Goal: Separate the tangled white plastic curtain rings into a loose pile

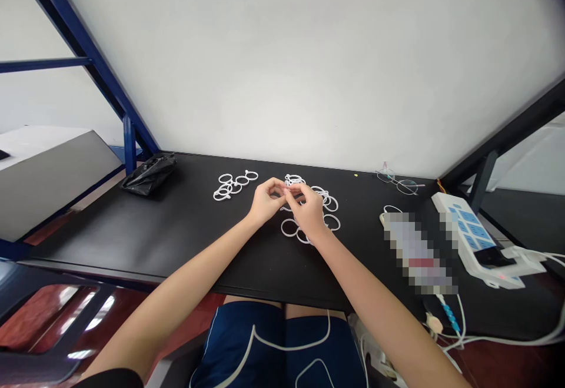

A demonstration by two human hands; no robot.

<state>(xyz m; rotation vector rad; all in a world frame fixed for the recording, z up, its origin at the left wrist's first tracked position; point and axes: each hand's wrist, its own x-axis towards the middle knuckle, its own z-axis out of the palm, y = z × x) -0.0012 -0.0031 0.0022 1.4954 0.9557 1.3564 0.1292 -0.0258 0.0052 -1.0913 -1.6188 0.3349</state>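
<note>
Over the middle of the black table (198, 229), my left hand (265, 201) and my right hand (309, 208) meet, thumbs and fingers pinched together. Whatever lies between the fingertips is small and mostly hidden. Thin white rings with small eyelets (289, 236) lie loosely around and beneath my right hand, some partly covered by it. Left of my left hand, apart from it, rests another cluster of white rings (235, 183), several of them overlapping.
A black plastic bag (150, 175) lies at the far left. Eyeglasses (406, 186) sit near the back wall on the right. In front of them are a blurred-out phone (415, 252) and a white power strip (472, 241) with cables. Blue metal posts (106, 82) frame the left side.
</note>
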